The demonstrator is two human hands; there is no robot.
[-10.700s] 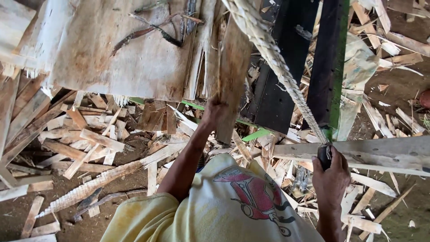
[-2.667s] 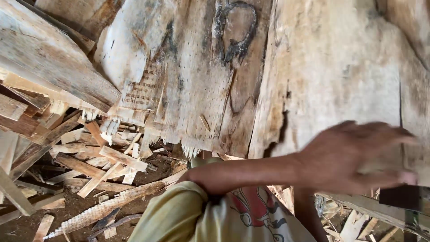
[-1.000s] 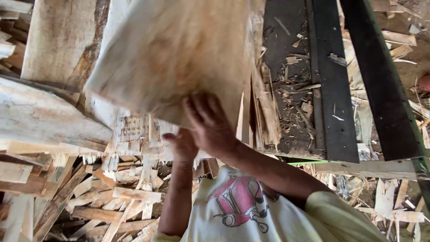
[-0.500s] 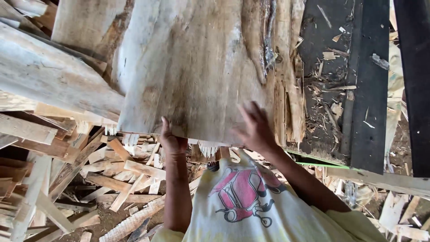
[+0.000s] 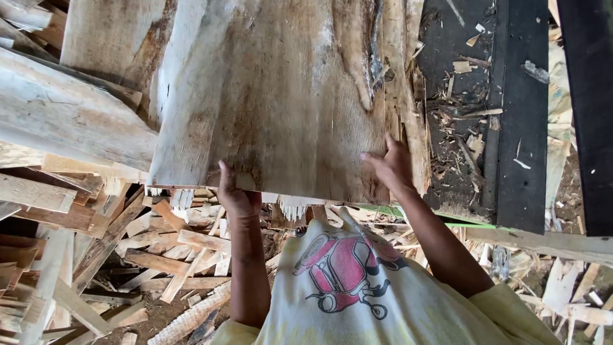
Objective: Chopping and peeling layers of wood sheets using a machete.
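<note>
The person grips a big rough wood slab (image 5: 287,96) at its near end with both hands. Left hand (image 5: 237,195) sits under the slab's near edge, thumb up against the face, other fingers hidden beneath, so clamped on the edge. Right hand (image 5: 391,167) lies flat on the slab's top face near its right edge, fingers spread apart and pressing, not wrapped.

Risks, judged from this view: the slab looks heavy and its near edge is splintered, so the left hand could pick up splinters or get pinched if the slab drops. The right hand only presses flat, so the slab could slide sideways toward the dark metal frame (image 5: 520,115) to its right. The slab's ragged right edge looks cracked and a strip could break off under load.

Surroundings relative to the slab: more pale planks (image 5: 64,115) stacked to its left, touching or overlapping it. Below its near edge, the dirt ground is littered with wood offcuts (image 5: 159,255); footing there looks poor. Chips lie on the dark frame. Person's yellow shirt (image 5: 357,287) sits below the slab.
</note>
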